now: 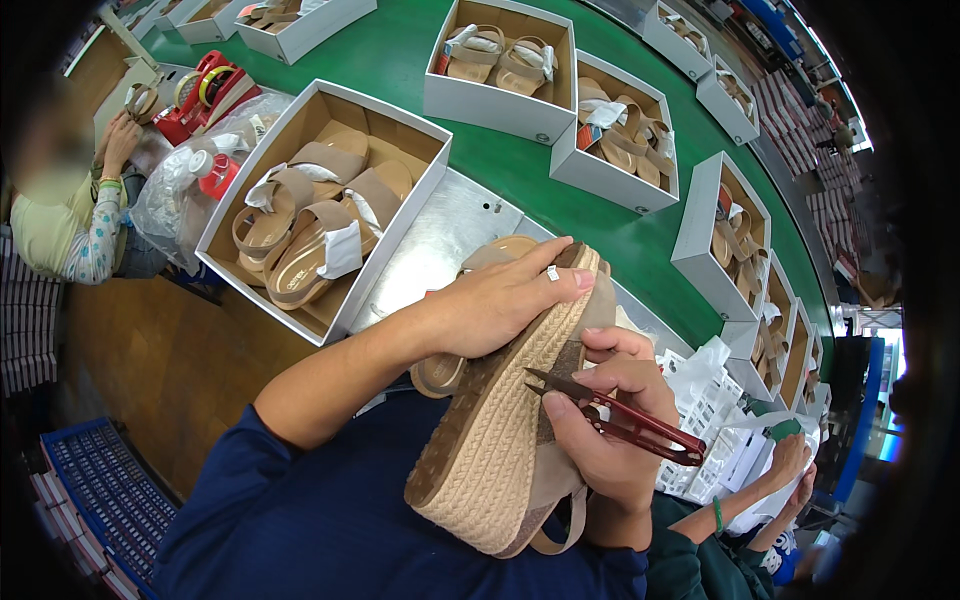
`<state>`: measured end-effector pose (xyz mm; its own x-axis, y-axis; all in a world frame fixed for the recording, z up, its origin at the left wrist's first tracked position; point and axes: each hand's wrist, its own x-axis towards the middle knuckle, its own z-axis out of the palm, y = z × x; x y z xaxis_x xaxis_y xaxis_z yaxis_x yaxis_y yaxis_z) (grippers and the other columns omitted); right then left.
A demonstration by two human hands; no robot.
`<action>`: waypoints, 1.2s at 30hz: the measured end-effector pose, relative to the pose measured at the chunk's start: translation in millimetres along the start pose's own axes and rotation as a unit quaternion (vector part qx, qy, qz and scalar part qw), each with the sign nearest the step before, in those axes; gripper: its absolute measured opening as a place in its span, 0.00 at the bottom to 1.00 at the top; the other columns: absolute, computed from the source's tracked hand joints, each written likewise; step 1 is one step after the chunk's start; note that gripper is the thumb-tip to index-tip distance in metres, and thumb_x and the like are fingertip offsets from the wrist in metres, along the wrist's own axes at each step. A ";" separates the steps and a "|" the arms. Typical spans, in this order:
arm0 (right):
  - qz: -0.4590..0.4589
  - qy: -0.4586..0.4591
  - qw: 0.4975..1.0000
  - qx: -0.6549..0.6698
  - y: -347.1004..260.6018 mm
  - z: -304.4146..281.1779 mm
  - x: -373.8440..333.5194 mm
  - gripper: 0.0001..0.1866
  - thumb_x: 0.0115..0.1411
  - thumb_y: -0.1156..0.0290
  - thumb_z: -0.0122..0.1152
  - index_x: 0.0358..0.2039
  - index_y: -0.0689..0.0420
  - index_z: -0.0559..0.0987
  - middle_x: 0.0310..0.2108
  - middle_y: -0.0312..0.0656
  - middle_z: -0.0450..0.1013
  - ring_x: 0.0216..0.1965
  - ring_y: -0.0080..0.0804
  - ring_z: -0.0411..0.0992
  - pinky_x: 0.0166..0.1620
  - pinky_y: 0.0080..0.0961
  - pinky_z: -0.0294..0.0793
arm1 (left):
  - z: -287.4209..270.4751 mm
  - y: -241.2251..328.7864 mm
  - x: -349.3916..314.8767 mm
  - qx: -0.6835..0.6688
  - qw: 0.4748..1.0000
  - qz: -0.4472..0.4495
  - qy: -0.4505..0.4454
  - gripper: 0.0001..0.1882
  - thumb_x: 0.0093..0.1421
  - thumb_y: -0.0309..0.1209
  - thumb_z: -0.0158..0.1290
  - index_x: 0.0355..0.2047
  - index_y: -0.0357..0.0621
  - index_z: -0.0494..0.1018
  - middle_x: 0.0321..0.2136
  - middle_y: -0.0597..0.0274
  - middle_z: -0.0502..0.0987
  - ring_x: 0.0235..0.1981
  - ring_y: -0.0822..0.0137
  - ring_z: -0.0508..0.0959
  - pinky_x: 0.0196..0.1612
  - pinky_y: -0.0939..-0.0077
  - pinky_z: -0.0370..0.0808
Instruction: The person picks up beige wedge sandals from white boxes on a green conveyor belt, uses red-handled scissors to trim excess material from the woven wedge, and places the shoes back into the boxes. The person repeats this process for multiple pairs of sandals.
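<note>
Sandal (500, 430) centre frame, long axis 1-to-7 o'clock. Left hand (500, 305) clamped over its 1 o'clock end. Right hand (600, 420) nearer, fingers closed on red snips (625, 420), tips pointing 10 o'clock at the sole edge.

Beige rope-soled wedge sandal (500, 430) tilted; red snips (625, 420) touching.

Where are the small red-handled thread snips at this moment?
In the head view, the small red-handled thread snips sit lower right of centre, gripped in the right hand, blades touching the tan rope-soled wedge sandal that the left hand steadies.
</note>
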<state>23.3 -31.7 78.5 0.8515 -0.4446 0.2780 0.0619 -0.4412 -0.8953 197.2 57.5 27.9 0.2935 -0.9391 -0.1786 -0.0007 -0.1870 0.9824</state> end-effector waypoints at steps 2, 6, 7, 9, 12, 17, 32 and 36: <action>-0.025 -0.011 0.999 -0.031 1.8 -0.1 0.4 0.15 0.44 0.79 0.74 0.33 0.61 0.77 0.40 0.53 0.75 0.41 0.35 0.77 0.41 0.26 0.77 | -0.3 0.2 -0.1 0.004 1.000 0.001 0.000 0.43 0.67 0.56 0.38 0.66 0.26 0.52 0.66 0.37 0.53 0.69 0.50 0.53 0.70 0.65 0.47; -0.029 0.006 0.999 -0.024 2.7 0.9 0.7 0.15 0.44 0.79 0.74 0.32 0.61 0.78 0.40 0.53 0.75 0.40 0.35 0.78 0.40 0.25 0.77 | 0.1 2.8 -0.2 0.007 1.000 -0.004 0.000 0.43 0.66 0.56 0.37 0.66 0.26 0.52 0.66 0.37 0.53 0.69 0.50 0.53 0.70 0.65 0.46; -0.039 -0.003 0.999 -0.036 2.6 -0.2 1.6 0.15 0.44 0.79 0.74 0.32 0.61 0.78 0.40 0.54 0.76 0.39 0.35 0.78 0.40 0.25 0.77 | 0.2 3.3 0.1 0.006 1.000 -0.006 -0.002 0.43 0.66 0.56 0.37 0.65 0.26 0.52 0.66 0.37 0.53 0.69 0.50 0.53 0.70 0.65 0.46; -0.018 0.011 0.999 -0.026 2.0 1.7 0.9 0.14 0.44 0.78 0.74 0.31 0.61 0.78 0.41 0.54 0.75 0.40 0.35 0.78 0.40 0.25 0.77 | -0.2 1.9 0.9 0.008 1.000 -0.007 -0.002 0.43 0.66 0.56 0.37 0.65 0.26 0.52 0.66 0.37 0.53 0.69 0.50 0.53 0.70 0.65 0.46; 0.030 0.030 0.999 0.012 4.2 3.4 -4.3 0.14 0.45 0.78 0.74 0.31 0.61 0.78 0.43 0.55 0.75 0.40 0.33 0.78 0.38 0.24 0.77 | 0.6 -3.2 2.0 0.010 1.000 -0.009 0.001 0.43 0.66 0.56 0.37 0.65 0.25 0.52 0.66 0.37 0.54 0.69 0.50 0.53 0.69 0.65 0.47; 0.005 -0.041 0.999 0.021 10.3 -5.2 -2.6 0.15 0.47 0.81 0.72 0.34 0.61 0.75 0.48 0.56 0.73 0.42 0.31 0.75 0.44 0.26 0.74 | 0.7 -7.8 2.6 -0.002 1.000 -0.009 0.005 0.43 0.66 0.56 0.38 0.65 0.25 0.53 0.65 0.38 0.55 0.68 0.50 0.55 0.69 0.65 0.48; -0.124 0.047 0.959 -0.251 12.7 9.3 -19.8 0.12 0.49 0.70 0.70 0.34 0.56 0.79 0.30 0.38 0.76 0.37 0.39 0.76 0.53 0.46 0.70 | 17.0 -35.5 -4.7 -0.287 0.893 0.116 0.326 0.40 0.64 0.49 0.40 0.69 0.38 0.43 0.58 0.46 0.62 0.57 0.59 0.66 0.61 0.68 0.62; -0.184 0.044 0.921 -0.340 22.5 25.3 -21.9 0.11 0.47 0.69 0.71 0.32 0.54 0.82 0.29 0.35 0.75 0.38 0.36 0.77 0.55 0.44 0.68 | 14.9 -27.8 -1.4 -0.288 0.871 0.164 0.362 0.40 0.63 0.47 0.40 0.69 0.39 0.43 0.55 0.50 0.62 0.54 0.63 0.66 0.59 0.69 0.62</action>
<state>19.2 -12.1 43.5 0.7902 -0.2155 0.5737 -0.0284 -0.9480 -0.3170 182.5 59.7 0.0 0.8940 -0.4481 -0.0058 0.2209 0.4295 0.8756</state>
